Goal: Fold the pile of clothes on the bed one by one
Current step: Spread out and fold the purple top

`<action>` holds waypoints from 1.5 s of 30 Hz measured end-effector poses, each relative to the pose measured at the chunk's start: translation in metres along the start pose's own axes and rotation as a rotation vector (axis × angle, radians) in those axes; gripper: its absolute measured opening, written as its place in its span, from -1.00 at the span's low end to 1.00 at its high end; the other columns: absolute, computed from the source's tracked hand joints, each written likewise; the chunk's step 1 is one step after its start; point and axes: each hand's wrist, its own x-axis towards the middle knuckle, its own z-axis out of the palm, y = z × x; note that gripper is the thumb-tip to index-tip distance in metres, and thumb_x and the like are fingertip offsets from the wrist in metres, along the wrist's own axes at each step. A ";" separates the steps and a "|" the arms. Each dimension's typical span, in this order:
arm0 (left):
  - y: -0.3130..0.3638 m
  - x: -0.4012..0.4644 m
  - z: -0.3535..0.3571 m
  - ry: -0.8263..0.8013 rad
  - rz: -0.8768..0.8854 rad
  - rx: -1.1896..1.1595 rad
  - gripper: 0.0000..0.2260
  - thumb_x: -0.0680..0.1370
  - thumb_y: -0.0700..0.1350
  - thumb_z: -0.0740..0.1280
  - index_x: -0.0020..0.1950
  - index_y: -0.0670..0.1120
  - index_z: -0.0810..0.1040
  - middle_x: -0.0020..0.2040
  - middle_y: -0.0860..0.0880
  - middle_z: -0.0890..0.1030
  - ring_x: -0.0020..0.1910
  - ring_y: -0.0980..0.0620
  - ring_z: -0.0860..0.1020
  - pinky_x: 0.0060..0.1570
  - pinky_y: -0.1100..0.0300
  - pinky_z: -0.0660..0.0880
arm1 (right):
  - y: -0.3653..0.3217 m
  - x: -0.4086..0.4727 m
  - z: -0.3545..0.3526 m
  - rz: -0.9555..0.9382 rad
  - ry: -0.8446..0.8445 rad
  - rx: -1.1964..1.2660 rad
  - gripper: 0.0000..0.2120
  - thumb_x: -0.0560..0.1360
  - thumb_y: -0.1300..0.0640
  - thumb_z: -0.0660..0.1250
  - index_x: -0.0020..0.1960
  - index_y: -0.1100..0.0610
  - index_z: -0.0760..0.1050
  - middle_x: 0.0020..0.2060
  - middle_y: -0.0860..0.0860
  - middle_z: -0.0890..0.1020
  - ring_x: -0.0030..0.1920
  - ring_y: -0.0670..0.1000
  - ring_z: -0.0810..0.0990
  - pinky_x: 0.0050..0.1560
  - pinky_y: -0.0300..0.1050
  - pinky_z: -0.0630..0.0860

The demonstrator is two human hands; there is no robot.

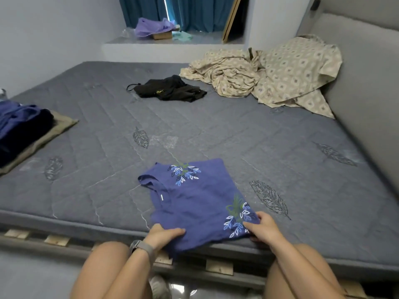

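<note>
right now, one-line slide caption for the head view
Both hands, left and right, grip the near edge of a blue leaf-print top on the grey mattress.

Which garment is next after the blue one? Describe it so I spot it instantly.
On the grey mattress, look toward the far side, left of the crumpled beige patterned sheet. The black garment lies there in a loose heap, the only black, unfolded item.
</note>
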 end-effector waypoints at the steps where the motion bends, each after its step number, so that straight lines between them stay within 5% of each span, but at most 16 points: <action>1: 0.003 0.003 -0.004 0.055 0.005 -0.038 -0.27 -0.08 -0.01 0.63 0.04 -0.22 0.60 0.00 -0.13 0.68 0.01 -0.11 0.63 0.14 -0.04 0.54 | -0.005 0.000 0.001 -0.045 0.056 -0.060 -0.79 0.39 0.22 0.49 -0.18 0.07 0.44 -0.18 0.09 0.64 -0.21 0.07 0.60 -0.13 0.01 0.58; 6: 0.012 0.016 -0.026 0.299 -0.004 -0.148 -0.46 0.00 0.21 0.50 -0.25 -0.15 0.57 -0.23 -0.09 0.60 -0.18 -0.04 0.55 -0.12 0.09 0.45 | -0.036 0.007 0.007 -0.106 0.116 -0.242 -0.60 0.40 0.07 0.49 0.14 0.24 0.50 0.05 0.16 0.64 0.12 0.16 0.59 0.07 -0.09 0.44; 10: 0.031 0.016 -0.028 0.304 -0.044 -0.260 -0.68 0.30 0.01 0.55 -0.27 -0.17 0.51 -0.31 -0.09 0.52 -0.30 -0.03 0.50 -0.26 0.14 0.41 | -0.054 0.026 0.005 -0.080 0.062 -0.293 -0.75 0.45 0.01 0.43 -0.22 0.14 0.45 -0.17 0.14 0.62 -0.04 0.13 0.60 -0.05 -0.09 0.43; 14: 0.041 0.040 -0.036 0.135 -0.070 -0.208 -0.33 0.05 0.13 0.64 -0.04 -0.28 0.62 -0.20 -0.16 0.67 -0.22 -0.09 0.64 -0.14 0.06 0.60 | -0.065 0.053 0.010 -0.051 0.025 -0.174 -0.61 0.43 -0.10 0.43 -0.35 0.21 0.59 -0.39 0.09 0.65 -0.32 0.06 0.58 -0.20 -0.08 0.47; 16: 0.049 0.046 -0.035 0.063 -0.095 -0.139 -0.48 0.12 0.09 0.64 -0.14 -0.24 0.61 -0.33 -0.13 0.63 -0.36 -0.04 0.61 -0.34 0.16 0.55 | -0.072 0.063 0.014 -0.048 -0.001 -0.190 -0.62 0.40 -0.14 0.45 -0.39 0.15 0.60 -0.42 0.02 0.66 -0.35 0.03 0.60 -0.26 -0.12 0.48; 18: 0.057 0.053 -0.034 -0.033 -0.133 -0.108 -0.48 0.14 0.03 0.64 -0.05 -0.25 0.65 -0.20 -0.19 0.68 -0.22 -0.13 0.65 -0.19 0.05 0.59 | -0.081 0.067 0.016 -0.034 -0.036 -0.242 -0.60 0.39 -0.16 0.46 -0.44 0.11 0.54 -0.44 -0.02 0.62 -0.39 -0.01 0.57 -0.34 -0.16 0.44; 21: 0.071 0.058 -0.029 -0.147 -0.130 -0.068 -0.47 0.22 -0.03 0.63 0.09 -0.24 0.64 0.00 -0.21 0.68 0.01 -0.18 0.65 0.14 -0.13 0.53 | -0.089 0.078 0.017 0.003 -0.097 -0.297 -0.58 0.32 -0.22 0.49 -0.28 0.16 0.64 -0.32 0.02 0.69 -0.25 0.04 0.66 -0.15 -0.09 0.57; 26: 0.098 0.068 -0.015 -0.164 -0.041 -0.060 -0.73 0.43 -0.22 0.47 0.11 -0.25 0.62 0.06 -0.20 0.66 0.02 -0.15 0.64 0.11 -0.02 0.55 | -0.108 0.090 0.010 0.103 -0.257 -0.060 -0.74 0.43 0.03 0.48 -0.12 0.25 0.62 -0.27 0.13 0.70 -0.26 0.12 0.67 -0.19 -0.06 0.60; 30: 0.131 0.066 -0.010 -0.205 0.035 -0.097 -0.84 0.50 -0.20 0.38 0.05 -0.22 0.63 -0.03 -0.15 0.69 -0.18 0.00 0.67 -0.16 0.21 0.60 | -0.131 0.103 0.007 -0.001 -0.218 0.212 -0.72 0.49 0.05 0.41 0.03 0.26 0.61 -0.16 0.15 0.70 -0.18 0.11 0.66 -0.06 -0.02 0.57; 37: 0.213 0.055 -0.009 -0.148 0.396 -0.102 -0.93 0.53 -0.22 0.34 -0.11 -0.18 0.62 -0.29 -0.03 0.69 -0.29 0.10 0.64 -0.32 0.34 0.56 | -0.204 0.085 -0.008 -0.389 -0.091 0.590 -0.75 0.55 0.06 0.30 -0.26 0.14 0.50 -0.42 0.01 0.64 -0.42 -0.08 0.57 -0.35 -0.26 0.51; 41: 0.248 0.026 -0.009 -0.162 0.701 -0.046 -0.81 0.54 -0.16 0.31 -0.27 -0.13 0.60 -0.45 0.01 0.62 -0.44 0.17 0.59 -0.45 0.36 0.49 | -0.225 0.064 -0.021 -0.600 -0.110 0.845 -0.81 0.59 0.13 0.21 -0.08 0.16 0.56 -0.22 0.00 0.70 -0.17 -0.07 0.65 -0.13 -0.23 0.56; 43: 0.244 0.022 -0.010 -0.228 0.722 -0.081 -0.89 0.49 -0.14 0.33 -0.12 -0.13 0.64 -0.22 -0.06 0.70 -0.22 0.10 0.66 -0.23 0.28 0.58 | -0.218 0.064 -0.024 -0.593 -0.158 0.874 -0.83 0.56 0.17 0.23 0.03 0.18 0.57 -0.06 0.03 0.70 0.00 -0.04 0.65 0.02 -0.20 0.56; 45: 0.219 0.032 -0.012 -0.223 0.638 -0.079 -0.88 0.45 -0.15 0.41 -0.26 -0.15 0.66 -0.27 -0.06 0.68 -0.30 0.09 0.61 -0.31 0.28 0.53 | -0.197 0.070 -0.024 -0.497 -0.189 0.788 -0.83 0.46 0.19 0.31 0.02 0.19 0.58 -0.02 0.05 0.68 0.03 -0.02 0.63 0.09 -0.16 0.52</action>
